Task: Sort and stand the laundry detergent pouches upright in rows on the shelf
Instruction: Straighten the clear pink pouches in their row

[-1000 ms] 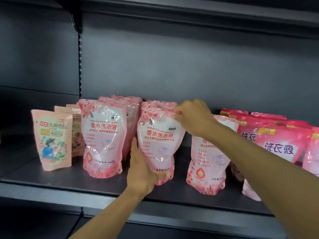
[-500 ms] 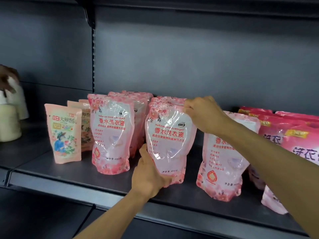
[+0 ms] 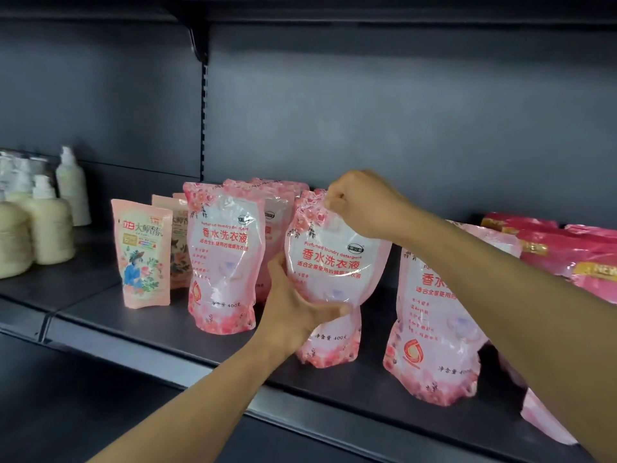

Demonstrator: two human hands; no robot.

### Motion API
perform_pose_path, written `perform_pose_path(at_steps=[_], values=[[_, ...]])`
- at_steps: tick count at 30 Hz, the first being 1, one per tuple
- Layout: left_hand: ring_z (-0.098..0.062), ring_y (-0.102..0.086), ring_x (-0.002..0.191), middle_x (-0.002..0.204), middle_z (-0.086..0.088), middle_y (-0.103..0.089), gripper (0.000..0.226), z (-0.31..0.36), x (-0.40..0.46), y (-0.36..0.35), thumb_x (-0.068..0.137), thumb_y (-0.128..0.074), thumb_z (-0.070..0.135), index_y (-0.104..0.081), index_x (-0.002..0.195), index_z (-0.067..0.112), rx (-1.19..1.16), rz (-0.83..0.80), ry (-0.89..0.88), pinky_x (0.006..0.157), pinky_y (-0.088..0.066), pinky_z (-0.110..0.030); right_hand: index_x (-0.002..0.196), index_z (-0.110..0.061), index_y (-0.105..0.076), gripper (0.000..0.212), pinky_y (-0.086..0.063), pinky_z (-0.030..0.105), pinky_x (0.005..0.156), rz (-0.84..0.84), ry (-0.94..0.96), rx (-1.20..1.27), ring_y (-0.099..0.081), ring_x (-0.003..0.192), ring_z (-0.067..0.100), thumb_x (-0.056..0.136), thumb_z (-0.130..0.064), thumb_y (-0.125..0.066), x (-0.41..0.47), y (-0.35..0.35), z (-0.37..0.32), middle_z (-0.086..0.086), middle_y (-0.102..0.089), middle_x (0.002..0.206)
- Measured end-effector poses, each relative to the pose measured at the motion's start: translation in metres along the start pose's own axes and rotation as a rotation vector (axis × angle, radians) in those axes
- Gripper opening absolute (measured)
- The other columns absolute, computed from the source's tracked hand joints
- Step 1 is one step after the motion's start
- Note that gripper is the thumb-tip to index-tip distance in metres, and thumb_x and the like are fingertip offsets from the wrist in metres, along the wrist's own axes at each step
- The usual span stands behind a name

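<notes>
Pink detergent pouch [image 3: 334, 279]: near the front lip of the shelf [image 3: 200, 362], left hand [image 3: 293, 315] gripping its lower side, right hand [image 3: 364, 205] pinching its top edge. Bare shelf lies between it and the pouch [image 3: 430, 329] under the right forearm. The forearm covers that pouch's label; red pouches [image 3: 561, 248] beyond are cut off.

Hidden rows, cut edges, small print

The held pouch [image 3: 334, 279] covers the pouches behind it, whose count cannot be told; the left hand [image 3: 293, 315] hides its lower left side, and the right hand [image 3: 364, 205] its top corner; the right forearm crosses the next pouch [image 3: 430, 315]; the red pouches [image 3: 567, 252] and pale bottles [image 3: 40, 222] run off the frame edges; the fine print is too small to read.
</notes>
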State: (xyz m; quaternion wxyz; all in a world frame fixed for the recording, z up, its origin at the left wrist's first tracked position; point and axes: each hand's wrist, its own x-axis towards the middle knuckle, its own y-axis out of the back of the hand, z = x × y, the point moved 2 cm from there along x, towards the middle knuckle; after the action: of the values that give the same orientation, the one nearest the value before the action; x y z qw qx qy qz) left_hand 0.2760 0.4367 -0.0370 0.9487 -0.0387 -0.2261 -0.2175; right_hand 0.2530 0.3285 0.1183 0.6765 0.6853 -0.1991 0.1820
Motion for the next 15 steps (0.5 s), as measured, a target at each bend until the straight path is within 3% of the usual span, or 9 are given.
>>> perform_pose_path(at_steps=[3,7,10,12,15], values=[[0.006,-0.054,0.101,0.111,0.016,-0.051,0.090,0.002,0.007,-0.002,0.057,-0.088,0.002,-0.026,0.117,0.023,-0.012,-0.007,-0.007,0.091,-0.050,-0.025,0.057,-0.014,-0.036,0.037,-0.044,0.036,0.062,0.039,0.065,-0.176,-0.046,0.065,0.027,0.089,-0.001,-0.047,0.000,-0.004,0.000,0.003,-0.041,0.060],[0.006,-0.052,0.102,0.109,0.018,-0.046,0.090,-0.004,0.011,-0.001,0.056,-0.088,0.000,-0.023,0.115,0.020,0.038,-0.063,-0.026,0.091,-0.050,-0.023,0.080,-0.011,-0.042,0.018,-0.036,0.034,0.060,0.019,0.242,-0.375,-0.046,0.069,0.027,0.088,0.006,-0.040,-0.002,-0.009,0.001,0.008,-0.051,0.080],[0.010,-0.048,0.104,0.110,0.023,-0.042,0.094,-0.011,0.015,0.004,0.054,-0.090,0.005,-0.021,0.114,0.023,0.102,-0.101,-0.063,0.092,-0.046,-0.019,0.093,-0.006,-0.055,0.018,-0.038,0.034,0.065,-0.001,0.282,-0.356,-0.043,0.072,0.025,0.095,0.000,-0.038,-0.002,-0.007,0.001,0.004,-0.046,0.082],[0.009,-0.047,0.107,0.111,0.025,-0.042,0.096,-0.015,0.017,0.007,0.053,-0.091,0.010,-0.019,0.115,0.025,0.135,-0.130,-0.072,0.096,-0.046,-0.023,0.098,-0.008,-0.058,0.023,-0.041,0.035,0.070,0.008,0.207,-0.256,-0.046,0.075,0.025,0.100,-0.014,-0.036,-0.005,-0.004,0.000,0.003,-0.048,0.081],[0.007,-0.053,0.106,0.113,0.021,-0.047,0.094,-0.011,0.019,0.011,0.054,-0.091,0.013,-0.022,0.116,0.026,0.085,-0.178,-0.093,0.095,-0.049,-0.026,0.090,-0.011,-0.056,0.026,-0.039,0.034,0.067,0.000,0.131,-0.166,-0.048,0.073,0.023,0.100,-0.025,-0.036,-0.014,0.000,-0.001,0.006,-0.053,0.077]])
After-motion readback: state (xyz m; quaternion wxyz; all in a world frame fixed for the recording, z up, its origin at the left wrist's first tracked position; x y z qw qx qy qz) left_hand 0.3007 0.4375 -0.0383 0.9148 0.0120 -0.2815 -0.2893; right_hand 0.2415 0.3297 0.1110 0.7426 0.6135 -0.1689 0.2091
